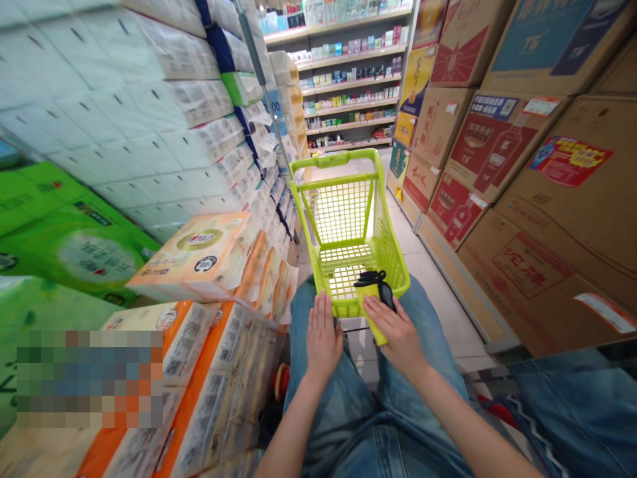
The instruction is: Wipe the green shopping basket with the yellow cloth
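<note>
A lime-green plastic shopping basket [343, 252] with a mesh of small square holes stands between my knees, its long handle side facing away from me. My left hand [322, 338] lies flat at the basket's near left corner, fingers straight and side by side, with nothing in it. In my right hand [393, 332] is a flat yellow thing with a black cord [377, 332], held over the basket's near right rim. The black cord is bunched at its upper end. My palm hides part of the yellow thing, so its exact kind cannot be made out.
Wrapped tissue packs [199, 255] are piled close on my left, below a tall stack of white packs [124, 99]. Cardboard cartons [527, 252] line the right side. Ahead, a tiled aisle leads to shelves of small boxes [353, 86]. Denim cloth [582, 411] shows at lower right.
</note>
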`<state>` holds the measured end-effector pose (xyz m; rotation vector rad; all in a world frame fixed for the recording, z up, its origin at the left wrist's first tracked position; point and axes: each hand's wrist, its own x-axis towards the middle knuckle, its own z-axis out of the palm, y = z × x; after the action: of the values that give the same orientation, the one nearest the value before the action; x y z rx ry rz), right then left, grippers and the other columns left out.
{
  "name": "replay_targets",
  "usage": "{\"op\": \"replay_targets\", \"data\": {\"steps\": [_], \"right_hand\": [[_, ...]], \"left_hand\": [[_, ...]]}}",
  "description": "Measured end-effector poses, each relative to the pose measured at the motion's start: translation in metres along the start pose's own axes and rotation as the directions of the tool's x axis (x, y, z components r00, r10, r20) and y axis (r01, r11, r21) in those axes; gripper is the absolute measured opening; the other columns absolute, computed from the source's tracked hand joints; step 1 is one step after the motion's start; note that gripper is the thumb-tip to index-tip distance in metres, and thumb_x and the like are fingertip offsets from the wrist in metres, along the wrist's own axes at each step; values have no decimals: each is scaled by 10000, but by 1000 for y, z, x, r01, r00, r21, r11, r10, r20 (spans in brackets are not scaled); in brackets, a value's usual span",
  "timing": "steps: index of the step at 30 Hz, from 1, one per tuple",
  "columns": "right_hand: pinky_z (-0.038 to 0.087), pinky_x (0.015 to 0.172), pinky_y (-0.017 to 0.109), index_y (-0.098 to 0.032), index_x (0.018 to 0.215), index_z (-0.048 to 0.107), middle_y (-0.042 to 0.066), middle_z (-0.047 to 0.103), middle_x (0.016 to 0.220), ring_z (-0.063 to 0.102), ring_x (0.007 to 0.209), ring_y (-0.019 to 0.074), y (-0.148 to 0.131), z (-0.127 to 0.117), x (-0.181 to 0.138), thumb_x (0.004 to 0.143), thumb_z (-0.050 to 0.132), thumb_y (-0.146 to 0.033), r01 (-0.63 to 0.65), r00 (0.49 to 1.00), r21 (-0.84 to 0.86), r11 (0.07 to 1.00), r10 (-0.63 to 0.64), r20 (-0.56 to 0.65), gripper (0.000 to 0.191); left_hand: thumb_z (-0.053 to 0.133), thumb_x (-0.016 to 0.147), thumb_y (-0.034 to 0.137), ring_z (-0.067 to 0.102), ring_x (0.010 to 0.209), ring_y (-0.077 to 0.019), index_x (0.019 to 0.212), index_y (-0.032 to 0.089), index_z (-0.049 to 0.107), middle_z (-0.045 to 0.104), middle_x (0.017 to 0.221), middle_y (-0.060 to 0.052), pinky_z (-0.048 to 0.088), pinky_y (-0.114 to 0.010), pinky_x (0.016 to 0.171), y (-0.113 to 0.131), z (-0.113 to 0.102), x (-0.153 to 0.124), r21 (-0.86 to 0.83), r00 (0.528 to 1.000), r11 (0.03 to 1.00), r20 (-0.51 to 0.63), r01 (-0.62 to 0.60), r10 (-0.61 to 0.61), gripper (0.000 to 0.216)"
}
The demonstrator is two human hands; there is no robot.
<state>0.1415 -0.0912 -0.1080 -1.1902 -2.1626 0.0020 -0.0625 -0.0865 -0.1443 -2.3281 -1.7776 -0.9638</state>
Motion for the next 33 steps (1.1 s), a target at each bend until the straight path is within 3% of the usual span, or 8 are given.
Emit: {"op": "replay_targets", "data": {"steps": [4,7,11,15,19,23,29,33], "right_hand": [[238,1196,511,-247,1469,419,67,535,1448,465,1372,211,48,-23,-22,711,411,-2,-135,987,-66,989,127,-102,797],[282,1174,525,-235,1469,416,79,525,1457,452,1383,222,53,-25,-24,703,401,11,-175,978,-57,983,167,-122,804],[331,1158,516,-201,1488,385,93,512,1466,421,1404,221,13,-4,-9,705,384,26,-148,983,-18,989,145,-113,815],[367,1150,487,-166,1461,428,96,537,1443,440,1391,208,-41,31,14,716,386,23,-23,999,64,998,26,-38,770],[370,1151,475,-141,1421,486,106,550,1429,450,1383,206,-60,45,27,697,405,18,47,999,108,993,-47,-1,746],[327,1175,470,-183,1450,451,72,531,1453,431,1396,180,-33,23,16,649,391,34,38,998,105,994,-43,48,831],[279,1178,536,-218,1418,485,73,545,1440,445,1387,211,40,-20,-15,660,392,30,-143,987,41,989,145,-69,803],[319,1157,550,-219,1389,521,81,564,1419,487,1356,235,49,-23,-14,648,397,32,-230,963,27,973,232,-139,792]], "left_hand": [[437,866,75,181,1505,-262,1567,186,14,247,1616,-149,310,-532,1179,0,3,0,-17,1000,1000,-2,-1,1,826],[438,862,69,174,1507,-257,1567,187,16,246,1617,-144,302,-528,1183,0,3,0,-28,1000,1000,-4,1,-1,830],[443,866,76,170,1508,-252,1567,182,8,252,1614,-147,296,-526,1184,0,4,0,-24,1000,1000,-1,11,-11,831],[413,890,86,165,1508,-247,1567,189,-4,232,1620,-151,300,-514,1184,-1,2,-1,-18,1000,1000,13,7,-7,802],[364,890,59,190,1501,-224,1567,221,-12,258,1616,-129,313,-486,1186,-3,-2,-1,-10,1000,1000,13,21,-21,792],[434,893,105,179,1505,-258,1567,179,5,250,1613,-157,311,-516,1179,-2,-2,0,-7,1000,1000,26,7,-7,802],[446,869,74,170,1508,-263,1567,175,16,247,1615,-151,303,-528,1182,1,4,0,-21,1000,1000,1,4,-4,826],[450,866,71,166,1509,-268,1566,164,26,253,1611,-160,303,-531,1180,0,6,0,-33,1000,999,-10,-1,1,824]]}}
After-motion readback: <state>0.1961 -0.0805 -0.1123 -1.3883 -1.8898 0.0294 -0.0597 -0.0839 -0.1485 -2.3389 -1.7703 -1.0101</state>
